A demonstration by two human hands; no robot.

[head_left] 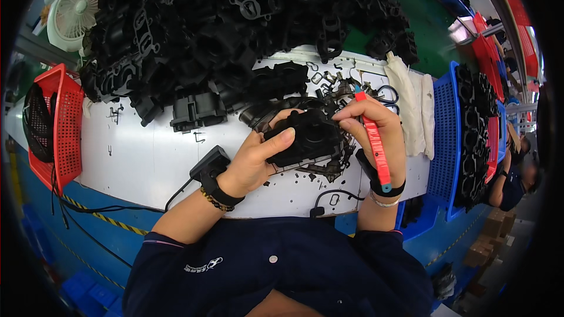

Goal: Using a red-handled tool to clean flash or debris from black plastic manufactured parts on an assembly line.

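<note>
The left hand (252, 161) is gripping a black moulded plastic housing (308, 138) just above the white table (147, 158), its fingers (279, 139) curling over the part's near edge. The right hand (376, 135) is steadying the housing's far side while its fingers are closing around a red-handled trimming knife (375, 144), below a heap of black plastic parts (235, 17).

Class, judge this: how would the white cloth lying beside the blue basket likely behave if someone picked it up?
The white cloth lies in soft folds, so it would probably droop limply. It looks thin, likely light. Draped flat on the table, it seems unlikely to roll or tip.
</note>
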